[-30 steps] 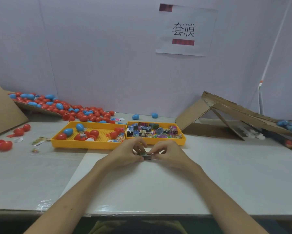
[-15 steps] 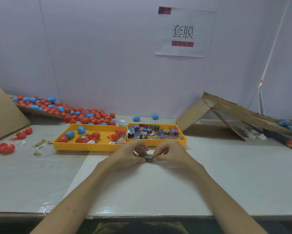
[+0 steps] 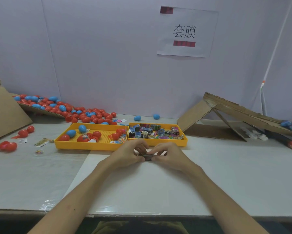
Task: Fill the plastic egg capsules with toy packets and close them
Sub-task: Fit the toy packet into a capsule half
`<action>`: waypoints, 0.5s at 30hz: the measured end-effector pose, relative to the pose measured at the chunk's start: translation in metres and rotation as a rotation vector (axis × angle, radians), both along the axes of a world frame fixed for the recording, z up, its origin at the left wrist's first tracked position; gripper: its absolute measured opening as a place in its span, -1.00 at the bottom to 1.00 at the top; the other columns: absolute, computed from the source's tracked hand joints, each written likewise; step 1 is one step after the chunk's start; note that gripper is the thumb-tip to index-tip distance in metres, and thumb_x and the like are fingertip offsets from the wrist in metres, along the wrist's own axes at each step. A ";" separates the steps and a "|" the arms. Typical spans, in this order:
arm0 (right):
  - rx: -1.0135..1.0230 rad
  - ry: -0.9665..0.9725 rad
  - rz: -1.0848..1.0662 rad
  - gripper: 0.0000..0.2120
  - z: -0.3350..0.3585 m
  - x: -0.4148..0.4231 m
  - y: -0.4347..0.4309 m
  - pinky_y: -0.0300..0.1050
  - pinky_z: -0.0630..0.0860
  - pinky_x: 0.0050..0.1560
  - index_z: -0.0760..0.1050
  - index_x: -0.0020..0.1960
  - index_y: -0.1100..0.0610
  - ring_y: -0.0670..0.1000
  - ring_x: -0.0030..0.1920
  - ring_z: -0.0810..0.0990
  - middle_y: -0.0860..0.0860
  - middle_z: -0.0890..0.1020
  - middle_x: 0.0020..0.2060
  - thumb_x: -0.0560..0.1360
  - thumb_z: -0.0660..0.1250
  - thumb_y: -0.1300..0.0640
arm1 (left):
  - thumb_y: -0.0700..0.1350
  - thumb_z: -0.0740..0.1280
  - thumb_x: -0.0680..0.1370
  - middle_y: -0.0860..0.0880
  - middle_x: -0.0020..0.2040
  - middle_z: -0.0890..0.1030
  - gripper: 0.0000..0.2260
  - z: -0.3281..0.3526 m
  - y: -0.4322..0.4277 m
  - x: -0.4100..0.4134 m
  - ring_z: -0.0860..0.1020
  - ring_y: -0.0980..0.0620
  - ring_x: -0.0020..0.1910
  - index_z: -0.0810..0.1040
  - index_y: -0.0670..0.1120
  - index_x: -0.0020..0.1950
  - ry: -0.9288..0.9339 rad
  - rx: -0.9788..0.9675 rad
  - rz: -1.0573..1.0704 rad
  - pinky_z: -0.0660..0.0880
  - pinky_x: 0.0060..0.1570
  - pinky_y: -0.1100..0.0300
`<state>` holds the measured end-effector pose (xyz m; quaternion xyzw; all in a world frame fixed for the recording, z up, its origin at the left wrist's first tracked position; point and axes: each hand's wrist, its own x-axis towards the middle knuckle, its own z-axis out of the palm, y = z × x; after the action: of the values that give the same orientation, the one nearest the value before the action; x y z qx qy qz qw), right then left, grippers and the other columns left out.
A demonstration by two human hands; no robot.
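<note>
Both hands meet low over the white board in front of the trays. My left hand and my right hand pinch one small dark toy packet between their fingertips; most of it is hidden by the fingers. Behind them the left yellow tray holds red and blue egg capsules, some open, plus a few packets. The right yellow tray is filled with colourful toy packets.
A heap of red and blue eggs lies on a cardboard ramp at the back left. Loose red eggs and wrappers sit at the far left. A folded cardboard ramp stands at the right. Two blue eggs lie by the wall.
The hands stay together on the packet, with only small finger movements. The view has shifted slightly downward.
</note>
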<state>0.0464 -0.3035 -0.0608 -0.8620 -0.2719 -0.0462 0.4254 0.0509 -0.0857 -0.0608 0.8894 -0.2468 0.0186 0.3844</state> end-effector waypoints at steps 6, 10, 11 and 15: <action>0.012 -0.014 -0.015 -0.82 0.001 0.000 -0.001 -0.32 0.46 -0.16 0.75 -0.01 0.08 -0.04 -0.11 0.63 0.01 0.72 -0.12 0.43 0.54 0.28 | -0.27 0.51 0.49 0.09 0.00 0.68 -0.68 0.000 -0.001 0.000 0.61 0.22 0.04 0.55 0.08 0.09 -0.002 0.009 -0.002 0.48 -0.10 0.43; 0.027 -0.016 -0.052 -0.88 0.003 0.003 -0.007 -0.28 0.50 -0.17 0.75 -0.12 0.11 -0.01 -0.13 0.65 0.03 0.72 -0.16 0.40 0.55 0.29 | -0.27 0.51 0.49 0.11 -0.03 0.68 -0.69 0.001 0.000 0.000 0.61 0.22 0.02 0.54 0.07 0.08 -0.007 0.018 -0.003 0.48 -0.10 0.42; 0.035 -0.009 -0.068 -0.90 0.004 0.003 -0.009 -0.20 0.53 -0.17 0.75 -0.14 0.11 0.00 -0.15 0.66 0.02 0.72 -0.18 0.41 0.55 0.28 | -0.27 0.51 0.49 0.11 -0.03 0.68 -0.69 0.001 0.000 0.000 0.61 0.22 0.01 0.55 0.07 0.07 -0.006 0.016 -0.002 0.49 -0.11 0.42; 0.093 0.035 -0.140 -0.87 0.007 0.005 -0.014 -0.22 0.56 -0.25 0.71 -0.16 0.00 -0.10 -0.26 0.65 -0.10 0.71 -0.28 0.48 0.49 0.22 | -0.28 0.50 0.49 0.10 -0.02 0.70 -0.70 0.001 0.000 0.001 0.62 0.22 0.00 0.58 0.05 0.10 0.003 0.012 -0.007 0.51 -0.09 0.40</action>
<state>0.0517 -0.3179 -0.0539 -0.8588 -0.2013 -0.0734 0.4654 0.0516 -0.0860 -0.0603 0.8908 -0.2496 0.0145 0.3795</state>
